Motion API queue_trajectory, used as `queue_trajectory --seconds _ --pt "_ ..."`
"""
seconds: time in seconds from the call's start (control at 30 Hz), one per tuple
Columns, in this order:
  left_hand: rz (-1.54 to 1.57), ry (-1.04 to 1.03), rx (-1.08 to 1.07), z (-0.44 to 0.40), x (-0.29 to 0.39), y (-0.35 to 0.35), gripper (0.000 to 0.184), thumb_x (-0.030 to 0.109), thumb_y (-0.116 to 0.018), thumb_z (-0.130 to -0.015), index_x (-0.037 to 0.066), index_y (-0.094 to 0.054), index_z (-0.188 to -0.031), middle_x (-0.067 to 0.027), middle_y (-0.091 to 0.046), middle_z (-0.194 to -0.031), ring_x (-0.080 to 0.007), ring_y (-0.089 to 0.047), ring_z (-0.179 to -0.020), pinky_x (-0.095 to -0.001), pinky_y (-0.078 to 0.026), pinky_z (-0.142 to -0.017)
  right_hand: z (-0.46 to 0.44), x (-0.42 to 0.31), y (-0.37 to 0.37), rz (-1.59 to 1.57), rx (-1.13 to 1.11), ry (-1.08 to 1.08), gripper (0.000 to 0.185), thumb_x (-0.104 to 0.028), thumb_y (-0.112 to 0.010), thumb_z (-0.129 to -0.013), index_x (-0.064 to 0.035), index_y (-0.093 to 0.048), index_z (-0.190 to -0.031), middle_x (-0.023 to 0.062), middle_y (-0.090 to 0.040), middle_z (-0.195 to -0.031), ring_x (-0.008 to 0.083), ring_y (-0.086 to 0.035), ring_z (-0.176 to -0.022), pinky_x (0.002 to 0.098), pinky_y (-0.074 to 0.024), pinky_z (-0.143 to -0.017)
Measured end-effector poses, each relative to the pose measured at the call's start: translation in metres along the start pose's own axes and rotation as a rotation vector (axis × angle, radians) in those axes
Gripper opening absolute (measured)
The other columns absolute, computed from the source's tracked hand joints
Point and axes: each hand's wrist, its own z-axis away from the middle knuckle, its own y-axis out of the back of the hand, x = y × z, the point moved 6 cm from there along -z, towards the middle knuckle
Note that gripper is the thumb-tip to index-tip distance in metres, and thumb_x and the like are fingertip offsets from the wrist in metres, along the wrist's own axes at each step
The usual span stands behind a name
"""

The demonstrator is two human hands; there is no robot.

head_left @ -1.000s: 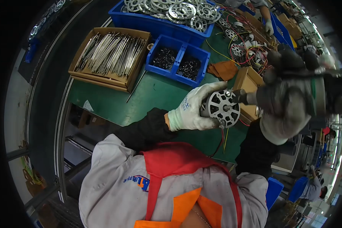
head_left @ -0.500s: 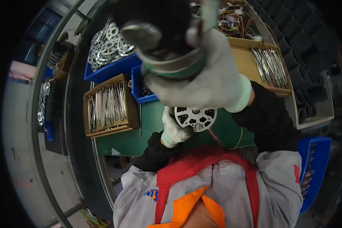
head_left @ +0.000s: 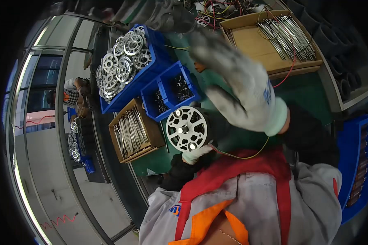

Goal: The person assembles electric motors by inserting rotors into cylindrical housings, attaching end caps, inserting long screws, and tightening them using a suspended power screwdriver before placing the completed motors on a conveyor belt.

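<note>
A round motor [head_left: 187,129] with a spoked silver end plate and a shaft in its middle faces the camera. My left hand [head_left: 197,154], in a white glove, holds it from below; the motor hides most of the fingers. Red and yellow wires trail from it to the right. My right hand [head_left: 241,83], gloved and smeared by motion, is spread above and to the right of the motor with nothing in it. A dark, blurred tool [head_left: 155,14] hangs at the top, apart from my right hand.
Blue bins hold silver rings [head_left: 124,67] and small dark parts [head_left: 180,87]. Cardboard boxes of metal rods stand at left [head_left: 131,132] and upper right [head_left: 288,36]. A blue crate [head_left: 357,163] is at far right. Another person [head_left: 71,94] is at left.
My right hand has let go of the dark tool and opened. The tool is now farther up and left. The view has turned, and the motor appears farther left, still in my left hand.
</note>
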Motion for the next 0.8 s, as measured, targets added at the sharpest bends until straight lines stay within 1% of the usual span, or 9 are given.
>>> queue_trajectory --seconds 0.07,0.13,0.2,0.33,0.43,0.57,0.67,0.73,0.8 --pt "0.691 0.461 0.098 0.033 -0.063 -0.016 0.073 0.012 -0.069 -0.081 0.007 -0.036 -0.146 -0.0116 -0.047 -0.141 -0.0242 -0.046 -0.129 -0.0381 -0.038 -0.108 0.089 0.010 -0.026 -0.213 -0.343 -0.317 0.049 -0.019 -0.058 -0.090 0.0011 -0.049 -0.133 0.0251 -0.053 -0.132 0.0426 -0.052 -0.122 0.0461 -0.0427 -0.102" --pt "0.480 0.156 0.059 -0.008 -0.014 -0.008 0.079 0.006 -0.075 -0.076 0.006 -0.036 -0.144 -0.0120 -0.047 -0.140 -0.0233 -0.047 -0.128 -0.0372 -0.042 -0.105 0.140 -0.005 -0.048 -0.461 -0.343 -0.578 0.053 -0.018 -0.057 -0.090 0.0042 -0.045 -0.137 0.0265 -0.054 -0.131 0.0424 -0.051 -0.122 0.0457 -0.0414 -0.103" --pt "0.190 0.275 0.031 -0.016 -0.011 0.002 0.069 0.021 -0.077 -0.076 0.006 -0.047 -0.137 -0.0122 -0.054 -0.134 -0.0224 -0.051 -0.125 -0.0379 -0.042 -0.107 0.134 -0.009 -0.051 -0.442 -0.304 -0.581 0.054 -0.018 -0.057 -0.090 0.0051 -0.044 -0.137 0.0271 -0.054 -0.131 0.0422 -0.051 -0.122 0.0454 -0.0404 -0.104" --pt "0.913 0.216 0.379 -0.017 -0.012 0.021 0.092 0.033 -0.085 -0.072 -0.001 -0.035 -0.141 -0.0206 -0.050 -0.135 -0.0336 -0.053 -0.123 -0.0455 -0.049 -0.099 0.091 -0.020 -0.038 -0.415 -0.321 -0.414 0.056 -0.019 -0.058 -0.090 0.0057 -0.044 -0.138 0.0276 -0.054 -0.130 0.0402 -0.057 -0.116 0.0412 -0.0450 -0.099" --pt "1.320 -0.131 0.286 -0.048 0.051 0.035 0.106 0.041 -0.087 -0.068 0.002 -0.027 -0.147 -0.0221 -0.046 -0.139 -0.0363 -0.051 -0.125 -0.0488 -0.047 -0.102 0.098 -0.017 -0.027 -0.606 -0.224 -0.718 0.043 -0.019 -0.057 -0.091 0.0022 -0.055 -0.129 0.0210 -0.063 -0.116 0.0283 -0.067 -0.090 0.0321 -0.0521 -0.079" --pt "1.468 -0.370 0.197 -0.036 0.063 0.058 0.115 0.047 -0.087 -0.065 0.005 -0.022 -0.150 -0.0232 -0.044 -0.141 -0.0399 -0.048 -0.128 -0.0529 -0.043 -0.106 0.162 -0.049 -0.064 -0.966 -0.943 -1.022 0.029 -0.018 -0.048 -0.097 0.0043 -0.060 -0.112 0.0168 -0.067 -0.098 0.0214 -0.064 -0.085 0.0295 -0.0492 -0.077" --pt "1.629 -0.471 0.170 -0.016 0.066 0.065 0.116 0.048 -0.087 -0.065 0.007 -0.021 -0.151 -0.0249 -0.043 -0.142 -0.0418 -0.045 -0.129 -0.0552 -0.040 -0.108 0.127 -0.094 -0.075 -1.305 -0.957 -1.210 0.027 -0.019 -0.049 -0.098 0.0037 -0.060 -0.107 0.0161 -0.066 -0.089 0.0191 -0.063 -0.083 0.0297 -0.0477 -0.075" --pt "1.648 -0.449 0.259 -0.001 0.066 0.073 0.117 0.049 -0.087 -0.065 0.007 -0.020 -0.151 -0.0234 -0.042 -0.143 -0.0396 -0.046 -0.130 -0.0532 -0.039 -0.109 0.129 -0.095 -0.085 -1.184 -1.026 -1.076 0.025 -0.019 -0.054 -0.095 0.0025 -0.062 -0.104 0.0153 -0.066 -0.083 0.0231 -0.065 -0.077 0.0324 -0.0483 -0.068" --pt "1.523 -0.468 0.353 0.018 0.063 0.087 0.114 0.049 -0.085 -0.068 0.007 -0.020 -0.151 -0.0223 -0.041 -0.145 -0.0384 -0.045 -0.131 -0.0528 -0.037 -0.110 0.087 -0.105 -0.089 -0.390 -1.066 -0.486 0.020 -0.017 -0.061 -0.090 0.0015 -0.064 -0.097 0.0139 -0.067 -0.079 0.0306 -0.065 -0.074 0.0359 -0.0498 -0.064"
